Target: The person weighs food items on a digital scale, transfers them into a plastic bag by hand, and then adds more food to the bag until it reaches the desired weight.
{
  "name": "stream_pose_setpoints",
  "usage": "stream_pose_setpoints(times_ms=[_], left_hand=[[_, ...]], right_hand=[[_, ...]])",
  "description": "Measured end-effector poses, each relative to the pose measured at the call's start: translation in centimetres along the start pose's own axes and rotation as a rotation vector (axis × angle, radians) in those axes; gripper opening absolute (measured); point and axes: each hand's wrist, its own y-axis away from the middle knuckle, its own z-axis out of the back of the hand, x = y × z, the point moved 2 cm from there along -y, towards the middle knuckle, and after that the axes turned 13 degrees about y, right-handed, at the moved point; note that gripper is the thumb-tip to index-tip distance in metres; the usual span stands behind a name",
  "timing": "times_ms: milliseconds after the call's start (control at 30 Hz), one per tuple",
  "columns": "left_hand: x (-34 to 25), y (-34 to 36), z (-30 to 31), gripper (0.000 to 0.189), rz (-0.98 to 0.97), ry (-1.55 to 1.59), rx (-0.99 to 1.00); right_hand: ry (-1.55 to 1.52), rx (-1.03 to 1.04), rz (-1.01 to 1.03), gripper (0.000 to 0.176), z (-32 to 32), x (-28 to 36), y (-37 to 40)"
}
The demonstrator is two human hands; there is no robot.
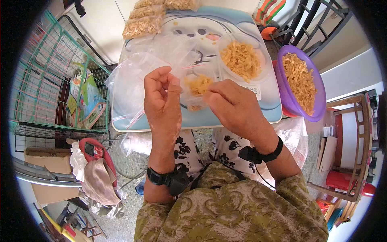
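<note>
A small clear zip bag (186,90) with yellowish dried flakes (200,84) in it lies between my hands, above the table's near half. My left hand (163,99) is at the bag's left side, thumb and fingers curled together at its thin edge. My right hand (234,105) is closed at the right side of the flakes; its fingertips are hidden, so what they grip cannot be made out. Just beyond my right hand, a clear bowl (264,66) of the same flakes stands on a white scale (254,92).
Loose clear bags (135,74) cover the left of the cartoon-printed table (274,107). Filled bags (143,26) are stacked at the back left. A purple basin (320,103) of flakes stands to the right. A green wire cage (44,76) is at the left.
</note>
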Motion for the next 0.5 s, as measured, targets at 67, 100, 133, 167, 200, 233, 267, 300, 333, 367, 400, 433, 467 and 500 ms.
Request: stream_pose_setpoints(times_ms=[67,100,133,167,200,233,267,300,333,367,400,433,467,500], left_hand=[[-0.1,0.0,-0.1,0.028,0.010,-0.007,0.013],[-0.4,0.1,-0.3,0.028,0.028,-0.042,0.028],[-0.8,0.2,-0.4,0.029,0.047,-0.077,0.043],[-1.3,0.3,-0.6,0.029,0.045,-0.075,0.046],[-1.8,0.4,-1.0,0.024,0.116,-0.136,0.049],[-1.9,0.5,-1.2,0.019,0.186,-0.195,0.054],[-1.5,0.5,-1.1,0.019,0.181,-0.187,0.065],[-1.0,0.4,-0.8,0.018,0.143,-0.126,0.028],[-0.7,0.4,-0.5,0.018,0.106,-0.064,-0.008],[-0.6,0.4,-0.4,0.018,0.106,-0.056,0.002],[-1.0,0.3,-0.5,0.018,0.097,-0.026,-0.015],[-1.3,0.3,-0.7,0.018,0.088,0.003,-0.035],[-1.4,0.3,-0.9,0.020,0.116,-0.036,-0.057],[-1.4,0.2,-0.9,0.020,0.113,-0.033,-0.054]], right_hand=[[-0.004,-0.028,-0.024,0.015,-0.3,0.0,0.0],[-0.009,-0.055,-0.046,0.014,-0.4,0.0,0.0],[-0.007,-0.056,-0.046,0.014,-0.5,0.0,-0.2],[-0.039,-0.083,-0.056,0.013,-0.4,0.1,-0.3],[-0.068,-0.110,-0.067,0.012,-0.4,0.1,-0.4],[-0.058,-0.112,-0.068,0.012,-0.4,0.1,-0.5],[-0.088,-0.107,-0.062,0.012,-0.5,0.1,-0.5],[-0.115,-0.102,-0.057,0.011,-0.5,0.0,-0.5],[-0.100,-0.105,-0.060,0.011,-0.4,0.0,-0.3],[-0.164,-0.069,-0.048,0.010,-0.4,0.0,-0.1],[-0.230,-0.032,-0.036,0.009,-0.3,0.0,0.1],[-0.222,-0.032,-0.039,0.009,0.0,-0.1,0.1],[-0.265,-0.006,-0.065,0.013,0.3,-0.2,0.2],[-0.309,0.020,-0.089,0.020,0.6,-0.5,0.2]])
